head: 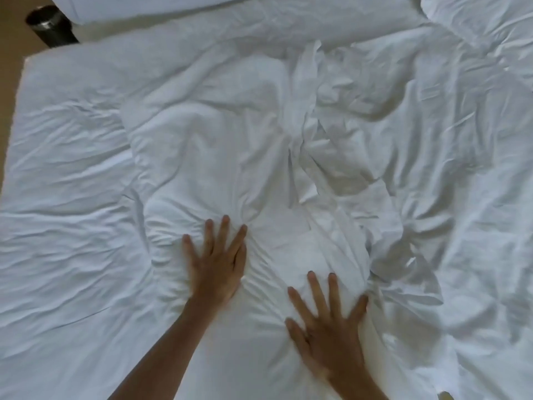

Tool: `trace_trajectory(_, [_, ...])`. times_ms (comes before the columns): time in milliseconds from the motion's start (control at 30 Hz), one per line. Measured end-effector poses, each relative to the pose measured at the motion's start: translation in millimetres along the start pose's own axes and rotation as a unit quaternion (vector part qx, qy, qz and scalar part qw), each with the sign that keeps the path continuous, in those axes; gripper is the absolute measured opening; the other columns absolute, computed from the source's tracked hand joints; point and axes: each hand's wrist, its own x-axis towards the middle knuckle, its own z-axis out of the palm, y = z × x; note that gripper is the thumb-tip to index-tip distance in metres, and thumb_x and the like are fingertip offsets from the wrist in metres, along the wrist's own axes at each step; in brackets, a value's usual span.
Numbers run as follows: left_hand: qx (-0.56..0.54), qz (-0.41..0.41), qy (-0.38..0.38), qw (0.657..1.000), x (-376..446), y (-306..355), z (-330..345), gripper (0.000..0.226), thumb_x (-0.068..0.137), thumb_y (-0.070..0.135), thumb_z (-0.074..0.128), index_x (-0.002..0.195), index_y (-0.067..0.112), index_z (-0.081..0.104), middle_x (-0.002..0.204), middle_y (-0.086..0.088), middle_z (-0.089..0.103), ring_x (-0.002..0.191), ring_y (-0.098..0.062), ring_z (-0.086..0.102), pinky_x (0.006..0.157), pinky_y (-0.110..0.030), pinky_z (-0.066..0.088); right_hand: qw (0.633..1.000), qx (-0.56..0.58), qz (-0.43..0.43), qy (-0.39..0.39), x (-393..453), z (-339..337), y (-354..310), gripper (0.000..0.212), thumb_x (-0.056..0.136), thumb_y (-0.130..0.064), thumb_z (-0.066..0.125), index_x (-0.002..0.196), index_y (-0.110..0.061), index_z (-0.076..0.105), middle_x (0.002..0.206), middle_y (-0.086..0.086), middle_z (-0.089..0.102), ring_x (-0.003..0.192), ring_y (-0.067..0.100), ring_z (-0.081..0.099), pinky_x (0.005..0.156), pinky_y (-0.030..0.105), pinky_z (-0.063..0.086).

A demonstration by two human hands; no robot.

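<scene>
Well short of the pillow (173, 7), on the near half of the bed, both hands lie flat on the crumpled duvet (230, 168). The left hand (217, 264) and right hand (326, 321) press with fingers straight and spread; neither grips any cloth. Risk: flat palms likely shove fabric toward the pillow, feeding the twisted ridge (305, 140) and deepening its creases. Uneven pressure could also drag the sheet (57, 241) askew.
</scene>
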Motion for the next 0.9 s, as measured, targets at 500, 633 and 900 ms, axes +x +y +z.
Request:
trace_trajectory(500, [-0.428, -0.41, 0.075, 0.802, -132, -37, -57, 0.035, 0.091, 0.034, 0.06, 0.124, 0.028, 0.058, 0.133, 0.0, 0.054, 0.124, -0.024, 0.053, 0.095, -0.042, 0.049, 0.991, 0.131, -0.011, -0.017, 14, -105, -74, 0.02, 0.094, -0.033, 0.05, 0.101, -0.019, 0.063, 0.098, -0.003, 0.058, 0.091, 0.018, 0.06, 0.081, 0.033, 0.047])
trace_trajectory(633, [-0.712, -0.463, -0.109, 0.517, -156, -66, -43, 0.061, 0.079, 0.062, 0.069, 0.127, 0.025, 0.06, 0.121, -0.003, 0.069, 0.111, -0.024, 0.066, 0.092, -0.041, 0.049, 0.978, 0.196, -0.071, 0.016, 18, -107, -148, 0.041, 0.097, -0.057, 0.038, 0.087, -0.02, 0.052, 0.088, -0.005, 0.059, 0.085, 0.016, 0.058, 0.077, 0.035, 0.05])
trace_trajectory(900, [-0.754, -0.368, -0.193, 0.509, -170, -64, -18, 0.084, 0.052, 0.059, 0.089, 0.122, 0.02, 0.063, 0.106, 0.0, 0.076, 0.101, -0.019, 0.071, 0.092, -0.045, 0.055, 0.997, 0.055, 0.015, -0.049, 109, -82, -281, 0.103, 0.082, -0.084, 0.03, 0.15, -0.008, 0.017, 0.145, 0.023, 0.031, 0.13, 0.042, 0.032, 0.099, 0.065, 0.031])
